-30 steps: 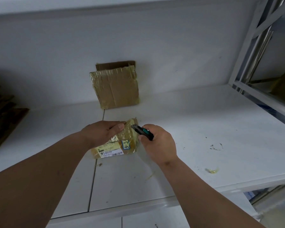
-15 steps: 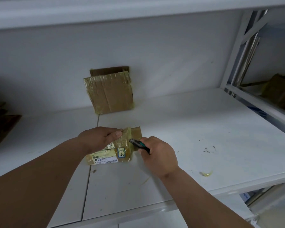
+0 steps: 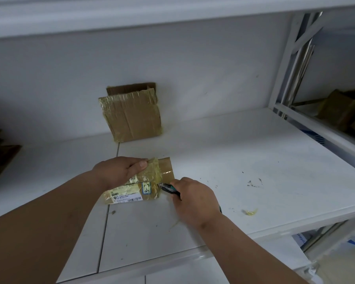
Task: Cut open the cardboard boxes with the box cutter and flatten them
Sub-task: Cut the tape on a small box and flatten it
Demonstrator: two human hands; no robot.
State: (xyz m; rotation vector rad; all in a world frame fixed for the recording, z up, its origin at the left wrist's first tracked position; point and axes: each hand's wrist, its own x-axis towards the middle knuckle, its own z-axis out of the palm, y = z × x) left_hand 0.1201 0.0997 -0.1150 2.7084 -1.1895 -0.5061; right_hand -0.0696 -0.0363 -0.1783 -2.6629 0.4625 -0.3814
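Observation:
A small cardboard box (image 3: 150,181) wrapped in yellowish tape, with a white shipping label and a blue-framed sticker, lies on the white shelf (image 3: 223,160). My left hand (image 3: 121,171) holds its top from the left, thumb on the upper face. My right hand (image 3: 191,199) grips a black and teal box cutter (image 3: 168,188), whose tip touches the box's right end near the sticker. A flattened, taped cardboard box (image 3: 131,114) leans upright against the back wall.
Dark cardboard pieces (image 3: 0,158) lie at the far left. Beyond the white rack frame (image 3: 291,78) at the right, more brown boxes (image 3: 344,111) sit on another shelf. A scrap of yellow tape (image 3: 250,212) lies near the shelf's front edge.
My right hand has slid the cutter down along the box's right end, from its top corner to the lower front side. The left hand keeps holding the box.

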